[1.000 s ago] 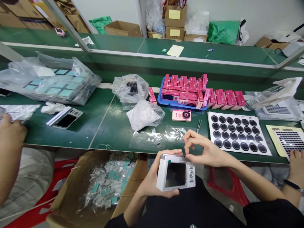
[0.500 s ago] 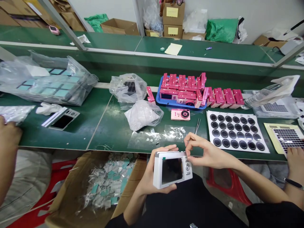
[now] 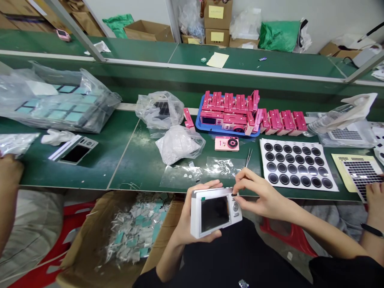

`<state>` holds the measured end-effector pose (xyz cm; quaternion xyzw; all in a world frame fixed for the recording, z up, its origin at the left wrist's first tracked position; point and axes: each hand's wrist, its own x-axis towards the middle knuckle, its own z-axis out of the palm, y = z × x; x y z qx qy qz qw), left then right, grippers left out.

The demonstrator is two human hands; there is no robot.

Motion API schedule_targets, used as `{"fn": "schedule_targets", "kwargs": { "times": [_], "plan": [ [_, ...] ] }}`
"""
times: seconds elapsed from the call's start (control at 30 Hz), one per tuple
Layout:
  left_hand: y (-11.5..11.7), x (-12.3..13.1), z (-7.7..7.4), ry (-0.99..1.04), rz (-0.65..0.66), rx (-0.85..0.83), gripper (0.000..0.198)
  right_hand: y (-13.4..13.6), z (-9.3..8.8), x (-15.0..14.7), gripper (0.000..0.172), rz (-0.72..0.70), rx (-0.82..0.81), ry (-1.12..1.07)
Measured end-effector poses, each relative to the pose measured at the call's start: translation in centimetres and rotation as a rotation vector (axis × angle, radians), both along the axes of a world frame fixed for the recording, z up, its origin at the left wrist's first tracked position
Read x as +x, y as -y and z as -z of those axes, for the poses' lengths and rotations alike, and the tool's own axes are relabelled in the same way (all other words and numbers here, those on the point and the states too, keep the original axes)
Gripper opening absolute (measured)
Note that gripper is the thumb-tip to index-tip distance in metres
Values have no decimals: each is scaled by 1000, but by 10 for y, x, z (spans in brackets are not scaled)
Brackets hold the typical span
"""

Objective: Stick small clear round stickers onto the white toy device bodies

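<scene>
A white compact camera [image 3: 215,212] rests in my left hand [image 3: 186,218], its dark screen and rear buttons facing me. The fingers of that hand wrap around its left side, thumb along the bottom edge. My right hand [image 3: 255,192] is closed in a pinch at the camera's upper right corner, above the round control pad. Between its fingertips shows a small black piece [image 3: 233,195], too small to name. Beyond the hands lie a pair of tweezers [image 3: 249,157] and a clear plastic sheet [image 3: 180,176] with tiny bits on it.
A blue tray [image 3: 210,127] of pink cameras stands behind, with more pink cameras [image 3: 283,122] beside it. At right lies a sheet of black round stickers [image 3: 297,164]. A scrap-filled cardboard box [image 3: 81,244] sits below left. Other people's hands [image 3: 10,170] show at both sides.
My right fingertips have come down onto the camera's upper right corner, and a small black piece now shows there. The camera has shifted slightly left in view.
</scene>
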<state>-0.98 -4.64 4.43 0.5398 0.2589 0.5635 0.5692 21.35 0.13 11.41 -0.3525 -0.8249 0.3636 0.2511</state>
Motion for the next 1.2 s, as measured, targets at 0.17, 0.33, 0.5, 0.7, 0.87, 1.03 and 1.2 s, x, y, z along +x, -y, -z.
{"fn": "schedule_targets", "kwargs": {
  "times": [0.17, 0.33, 0.5, 0.7, 0.87, 1.03, 1.2],
  "plan": [
    [-1, 5, 0, 15, -50, 72, 78, 4, 5, 0, 8, 41, 142, -55],
    [1, 5, -5, 37, -146, 32, 74, 13, 13, 0, 26, 93, 380, -73],
    [-1, 5, -9, 48, -190, 44, 76, 15, 14, -7, 43, 176, -66, -243],
    [-4, 11, -5, -58, -225, 151, 75, 4, 22, -27, 35, 228, -668, -424],
    [-3, 6, 4, -128, -255, 141, 75, -4, 30, -27, 42, 191, -773, -456],
    [-1, 1, 8, -215, -246, 22, 78, -7, 36, -17, 39, 167, -774, -474],
    [-3, 0, 17, -152, -219, -179, 84, -6, 48, -19, 44, 181, -788, -509]
  ]
}}
